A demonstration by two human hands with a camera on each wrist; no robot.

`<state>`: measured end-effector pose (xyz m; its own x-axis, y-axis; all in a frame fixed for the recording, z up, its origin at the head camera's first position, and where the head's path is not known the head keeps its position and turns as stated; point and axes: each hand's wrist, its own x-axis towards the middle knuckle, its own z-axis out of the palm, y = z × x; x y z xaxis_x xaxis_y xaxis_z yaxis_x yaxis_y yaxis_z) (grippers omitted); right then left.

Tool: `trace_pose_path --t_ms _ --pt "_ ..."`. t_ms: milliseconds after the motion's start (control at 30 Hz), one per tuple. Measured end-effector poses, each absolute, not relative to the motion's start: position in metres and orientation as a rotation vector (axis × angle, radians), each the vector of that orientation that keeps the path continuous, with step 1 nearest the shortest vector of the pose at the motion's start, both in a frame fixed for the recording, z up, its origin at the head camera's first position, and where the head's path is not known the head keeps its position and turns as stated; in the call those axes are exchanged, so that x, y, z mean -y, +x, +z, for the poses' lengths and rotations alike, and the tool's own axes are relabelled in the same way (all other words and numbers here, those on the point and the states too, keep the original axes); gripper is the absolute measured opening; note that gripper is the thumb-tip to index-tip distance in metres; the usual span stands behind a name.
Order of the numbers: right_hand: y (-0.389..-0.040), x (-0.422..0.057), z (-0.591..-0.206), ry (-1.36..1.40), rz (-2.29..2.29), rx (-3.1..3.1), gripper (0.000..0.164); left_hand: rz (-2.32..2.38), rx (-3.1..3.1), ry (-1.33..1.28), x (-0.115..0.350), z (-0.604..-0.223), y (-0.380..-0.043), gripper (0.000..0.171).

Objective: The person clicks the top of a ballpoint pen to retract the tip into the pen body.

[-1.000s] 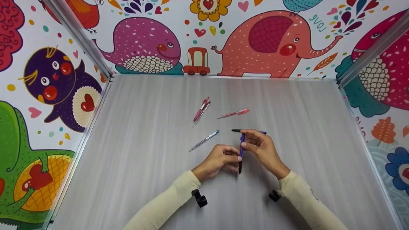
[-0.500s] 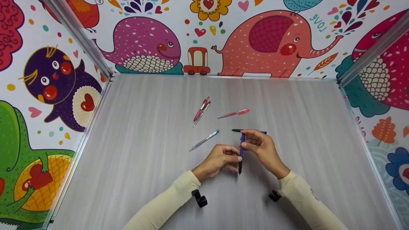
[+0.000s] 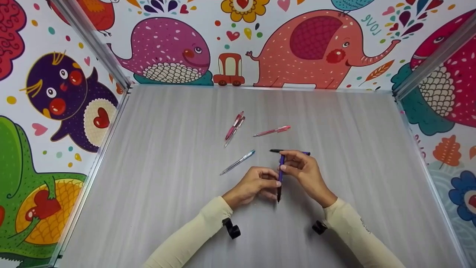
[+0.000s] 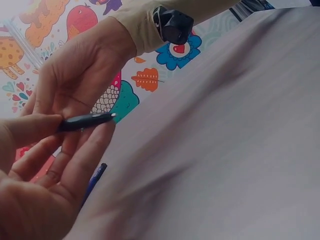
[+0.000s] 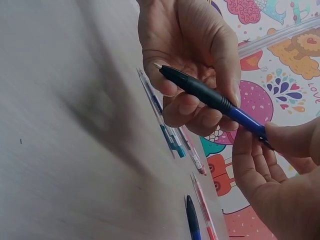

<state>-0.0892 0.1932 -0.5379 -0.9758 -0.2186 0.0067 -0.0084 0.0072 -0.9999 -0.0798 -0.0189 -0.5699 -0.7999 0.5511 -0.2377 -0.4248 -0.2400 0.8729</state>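
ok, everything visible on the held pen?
The held pen has a blue barrel and black front section, plastic-looking, its pale point exposed. It is raised off the table, point toward the person. The left hand holds it near the colour joint; the right hand pinches its blue end, partly hidden.

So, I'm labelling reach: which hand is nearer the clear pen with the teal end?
Left: the left hand is just below and right of the teal-ended clear pen in the head view; the right hand is farther off to the right.
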Motion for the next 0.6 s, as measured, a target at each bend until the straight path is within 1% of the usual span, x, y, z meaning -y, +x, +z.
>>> trace_pose_path --t_ms 367,600 --pt "-0.0896 -0.1909 -0.5418 -0.282 -2.055 -2.151 0.041 2.044 -1.396 0.150 0.0239 -0.5737 -0.0806 0.013" --pt "-0.0885 -0.1917 -0.5438 -0.287 -2.047 -2.166 0.051 2.041 -1.389 0.136 0.0250 -0.5757 -0.0798 0.012"
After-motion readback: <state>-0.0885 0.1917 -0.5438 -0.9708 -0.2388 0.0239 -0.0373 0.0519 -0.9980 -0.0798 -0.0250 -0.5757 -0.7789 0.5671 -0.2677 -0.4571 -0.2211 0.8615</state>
